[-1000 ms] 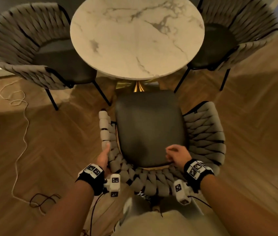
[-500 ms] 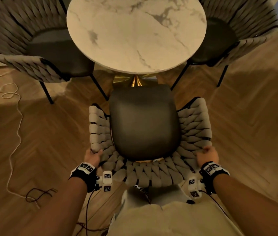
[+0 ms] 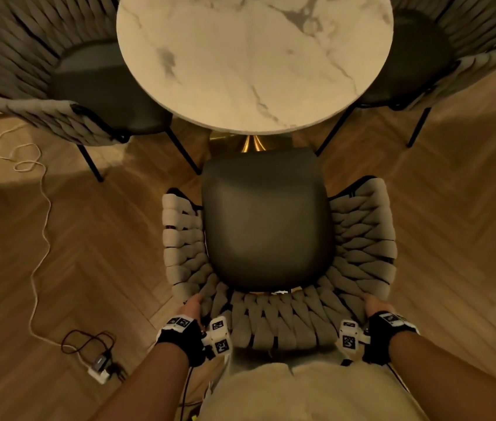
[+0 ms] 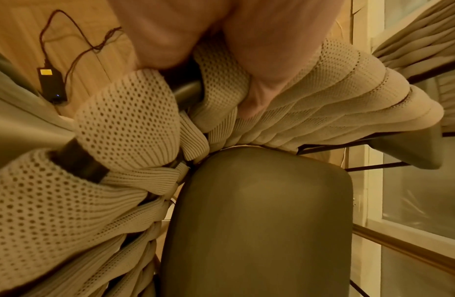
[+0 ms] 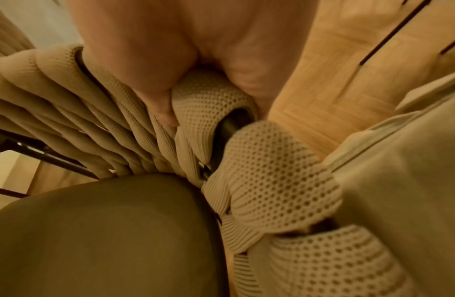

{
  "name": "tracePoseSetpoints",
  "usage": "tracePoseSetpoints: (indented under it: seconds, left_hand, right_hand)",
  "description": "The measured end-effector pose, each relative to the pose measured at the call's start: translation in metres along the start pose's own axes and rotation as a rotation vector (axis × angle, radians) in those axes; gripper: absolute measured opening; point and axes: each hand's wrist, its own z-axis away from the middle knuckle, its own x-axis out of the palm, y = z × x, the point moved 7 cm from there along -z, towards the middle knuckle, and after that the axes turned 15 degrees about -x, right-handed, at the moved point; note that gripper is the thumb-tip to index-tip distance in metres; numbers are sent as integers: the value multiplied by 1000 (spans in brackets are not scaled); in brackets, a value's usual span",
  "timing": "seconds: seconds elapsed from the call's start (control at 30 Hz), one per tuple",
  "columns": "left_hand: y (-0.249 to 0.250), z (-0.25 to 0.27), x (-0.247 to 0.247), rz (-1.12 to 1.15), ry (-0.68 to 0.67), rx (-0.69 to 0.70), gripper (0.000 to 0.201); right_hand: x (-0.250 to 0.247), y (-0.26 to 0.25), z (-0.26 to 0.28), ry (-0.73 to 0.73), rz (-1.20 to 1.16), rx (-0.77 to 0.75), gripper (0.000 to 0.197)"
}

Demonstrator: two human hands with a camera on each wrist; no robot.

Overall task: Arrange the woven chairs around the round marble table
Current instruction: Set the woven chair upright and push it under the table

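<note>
Fingers of both hands are curled over the top rail of the near woven chair (image 3: 274, 317), one hand at each rear corner of its backrest.

Head view. Left hand (image 3: 193, 306): placed on the near-left curve of the backrest, wrist in a black strap with white marker blocks. Right hand (image 3: 374, 306): placed on the near-right curve, strapped likewise. Near woven chair: beige woven bands around a dark seat cushion (image 3: 266, 220), positioned in front of the person, its front edge close to the gold pedestal (image 3: 251, 142) of the round marble table (image 3: 249, 59). Second woven chair (image 3: 28, 71): far left, its seat partly tucked under the tabletop. Third woven chair (image 3: 465, 41): far right, seat likewise partly under the tabletop edge. Herringbone wood floor (image 3: 88, 238): a pale cable (image 3: 38, 226) is laid along it at left, running to a dark adapter (image 3: 99, 361) near the left forearm.

Left wrist view. Thumb and fingers (image 4: 259, 60) are seen wrapped over a perforated woven band, pressed into the weave; the black metal frame tube is exposed between bands. The dark cushion lies below.

Right wrist view. Fingers (image 5: 144, 60) are closed round a woven band and the rail beneath it; the picture is somewhat blurred. Cushion at lower left, floor at upper right.
</note>
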Motion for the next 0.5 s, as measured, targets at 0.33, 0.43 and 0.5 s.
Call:
tracePoseSetpoints:
  seconds: [0.33, 0.43, 0.5]
  left_hand:
    - [70, 35, 55, 135, -49, 41, 19]
    - [90, 37, 61, 142, -53, 58, 27]
    - [103, 39, 59, 148, -42, 42, 23]
  right_hand:
    - [-8, -84, -16, -15, -33, -76, 55]
    - [-7, -107, -27, -17, -67, -70, 60]
    - [-4, -123, -34, -20, -79, -81, 64]
